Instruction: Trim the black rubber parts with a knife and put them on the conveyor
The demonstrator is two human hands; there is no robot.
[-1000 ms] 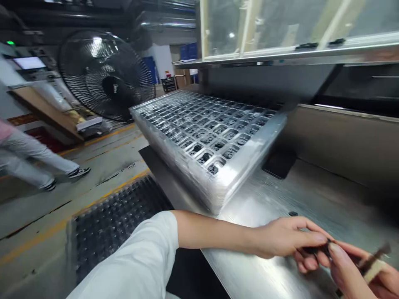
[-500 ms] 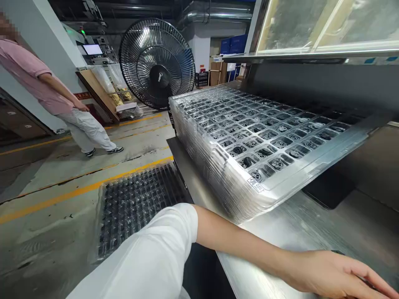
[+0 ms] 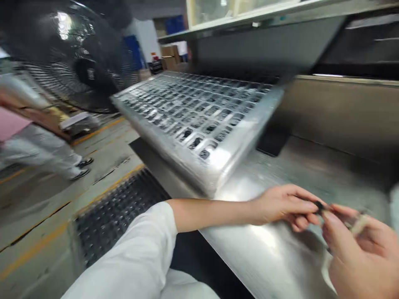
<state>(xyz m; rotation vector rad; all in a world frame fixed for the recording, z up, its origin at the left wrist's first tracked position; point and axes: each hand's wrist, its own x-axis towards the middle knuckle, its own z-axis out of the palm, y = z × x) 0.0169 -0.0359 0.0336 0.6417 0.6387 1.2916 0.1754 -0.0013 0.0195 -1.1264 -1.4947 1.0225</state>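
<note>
Steel bench point(image 3: 268, 249), left grip point(image 3: 286, 205) pinching a small black part point(image 3: 318, 206), right grip point(image 3: 358, 253) closed on pale strip point(image 3: 358, 225) slanting up-right

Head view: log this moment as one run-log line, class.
left hand: pinches black part | right hand: holds pale strip | beside: stacked clear trays, steel bench

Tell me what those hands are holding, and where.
The left hand pinches a small black piece in its fingertips; the right hand holds a blurred pale strip. The gripped part cannot be told.
</note>
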